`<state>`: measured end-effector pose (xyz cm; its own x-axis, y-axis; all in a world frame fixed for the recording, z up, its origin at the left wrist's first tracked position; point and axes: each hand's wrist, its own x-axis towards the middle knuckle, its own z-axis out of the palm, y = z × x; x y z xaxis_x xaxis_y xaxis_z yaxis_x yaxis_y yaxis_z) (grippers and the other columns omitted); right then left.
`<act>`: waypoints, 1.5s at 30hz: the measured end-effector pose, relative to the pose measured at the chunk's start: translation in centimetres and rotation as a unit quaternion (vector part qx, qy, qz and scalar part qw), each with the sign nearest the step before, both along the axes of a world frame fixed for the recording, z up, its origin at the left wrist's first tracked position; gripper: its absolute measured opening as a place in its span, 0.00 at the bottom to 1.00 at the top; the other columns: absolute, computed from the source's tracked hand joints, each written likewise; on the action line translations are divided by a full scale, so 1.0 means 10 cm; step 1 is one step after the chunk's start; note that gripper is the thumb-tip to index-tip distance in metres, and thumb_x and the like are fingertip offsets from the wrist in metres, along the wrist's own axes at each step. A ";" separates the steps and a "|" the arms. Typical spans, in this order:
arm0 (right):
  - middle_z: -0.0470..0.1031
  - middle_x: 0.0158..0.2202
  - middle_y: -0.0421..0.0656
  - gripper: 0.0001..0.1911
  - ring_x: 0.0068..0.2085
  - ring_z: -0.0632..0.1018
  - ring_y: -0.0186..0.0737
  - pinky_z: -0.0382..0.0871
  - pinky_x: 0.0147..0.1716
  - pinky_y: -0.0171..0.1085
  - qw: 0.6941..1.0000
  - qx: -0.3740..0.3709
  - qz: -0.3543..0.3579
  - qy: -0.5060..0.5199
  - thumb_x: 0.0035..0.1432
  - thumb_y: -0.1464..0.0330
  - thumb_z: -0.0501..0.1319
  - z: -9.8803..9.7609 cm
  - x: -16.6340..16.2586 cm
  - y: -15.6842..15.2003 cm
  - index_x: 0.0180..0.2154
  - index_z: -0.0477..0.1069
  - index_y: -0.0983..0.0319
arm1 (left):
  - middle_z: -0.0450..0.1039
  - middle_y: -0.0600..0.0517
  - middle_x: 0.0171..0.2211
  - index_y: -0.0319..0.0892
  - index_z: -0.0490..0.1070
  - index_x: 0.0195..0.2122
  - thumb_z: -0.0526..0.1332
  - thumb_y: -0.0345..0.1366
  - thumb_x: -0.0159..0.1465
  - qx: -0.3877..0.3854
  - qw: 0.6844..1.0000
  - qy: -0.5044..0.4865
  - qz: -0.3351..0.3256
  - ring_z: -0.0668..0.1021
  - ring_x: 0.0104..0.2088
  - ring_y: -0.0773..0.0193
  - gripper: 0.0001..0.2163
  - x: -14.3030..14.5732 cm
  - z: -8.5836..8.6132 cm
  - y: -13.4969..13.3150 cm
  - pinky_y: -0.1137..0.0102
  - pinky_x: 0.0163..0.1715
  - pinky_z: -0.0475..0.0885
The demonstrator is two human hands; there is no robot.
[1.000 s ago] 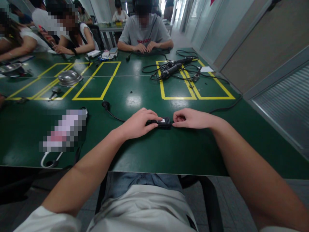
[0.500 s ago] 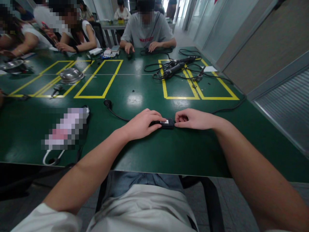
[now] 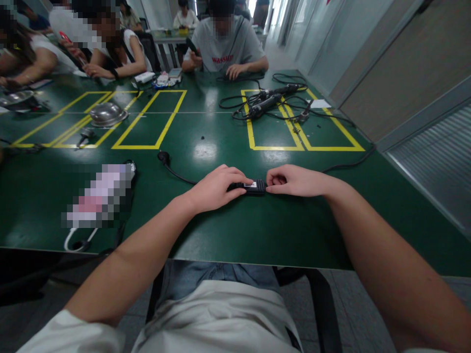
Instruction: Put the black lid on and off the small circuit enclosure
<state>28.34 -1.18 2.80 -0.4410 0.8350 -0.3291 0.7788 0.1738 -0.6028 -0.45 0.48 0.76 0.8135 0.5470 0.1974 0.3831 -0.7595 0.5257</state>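
A small black power adapter (image 3: 260, 187) with a ribbed end and a white label lies on the green table in front of me. My left hand (image 3: 224, 186) is closed over its left part, thumb on the near side and fingers on top. From under that hand a black cord runs left to a plug (image 3: 163, 157) on the table. My right hand (image 3: 289, 180) is curled, its fingertips pinched at the adapter's right end. What lies inside that pinch is hidden. Behind my right wrist a black cable (image 3: 340, 166) runs off to the right.
A phone-like thing (image 3: 101, 193), pixelated, lies at left. Beyond are a metal bowl (image 3: 108, 113), yellow tape outlines (image 3: 136, 147) and tangled black corded tools (image 3: 267, 103). A co-worker (image 3: 226, 44) sits opposite; others sit at the far left.
The co-worker opposite has raised a dark object from the table in one hand. My hands and the adapter stay where they were.
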 end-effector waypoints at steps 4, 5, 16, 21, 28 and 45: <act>0.72 0.28 0.39 0.22 0.31 0.71 0.41 0.61 0.33 0.41 1.000 -0.012 -0.007 0.010 0.58 0.45 0.67 -0.01 0.01 0.01 0.34 0.76 0.57 | 0.85 0.45 0.58 0.46 0.82 0.62 0.66 0.34 0.76 -0.009 1.000 -0.008 0.010 0.83 0.58 0.52 0.15 0.00 0.01 -0.02 0.54 0.65 0.73; 0.73 0.29 0.39 0.23 0.31 0.71 0.41 0.61 0.33 0.41 1.000 -0.015 -0.008 0.011 0.58 0.44 0.67 -0.01 0.01 0.01 0.34 0.76 0.58 | 0.85 0.45 0.58 0.45 0.80 0.64 0.66 0.34 0.75 -0.014 1.000 -0.012 0.019 0.83 0.58 0.52 0.17 0.00 0.00 -0.02 0.54 0.65 0.74; 0.72 0.28 0.39 0.22 0.32 0.71 0.41 0.61 0.34 0.42 1.000 -0.010 -0.003 0.013 0.58 0.45 0.65 0.02 -0.01 0.00 0.33 0.74 0.58 | 0.87 0.45 0.53 0.42 0.80 0.63 0.60 0.26 0.69 -0.076 0.993 -0.001 0.088 0.86 0.50 0.56 0.23 -0.03 0.00 0.08 0.58 0.58 0.81; 0.72 0.27 0.39 0.21 0.31 0.71 0.41 0.60 0.33 0.41 1.000 -0.010 -0.005 0.011 0.58 0.46 0.66 0.00 -0.01 0.01 0.33 0.74 0.57 | 0.88 0.46 0.51 0.42 0.85 0.59 0.61 0.25 0.67 -0.071 0.994 0.010 0.078 0.86 0.46 0.56 0.21 -0.03 0.00 0.09 0.59 0.55 0.81; 0.71 0.26 0.38 0.21 0.31 0.70 0.41 0.60 0.33 0.41 1.000 -0.004 -0.001 0.013 0.58 0.45 0.67 0.00 -0.01 0.01 0.32 0.75 0.57 | 0.88 0.47 0.51 0.44 0.85 0.60 0.62 0.26 0.68 -0.077 0.994 0.000 0.075 0.86 0.46 0.57 0.22 -0.05 -0.01 0.11 0.61 0.54 0.80; 0.71 0.27 0.38 0.20 0.29 0.69 0.40 0.59 0.32 0.41 1.000 -0.006 0.004 -0.007 0.58 0.47 0.68 -0.01 -0.01 0.01 0.33 0.75 0.57 | 0.87 0.46 0.52 0.45 0.85 0.62 0.62 0.26 0.69 -0.054 0.997 0.006 0.049 0.85 0.49 0.56 0.22 -0.07 -0.02 0.14 0.59 0.59 0.79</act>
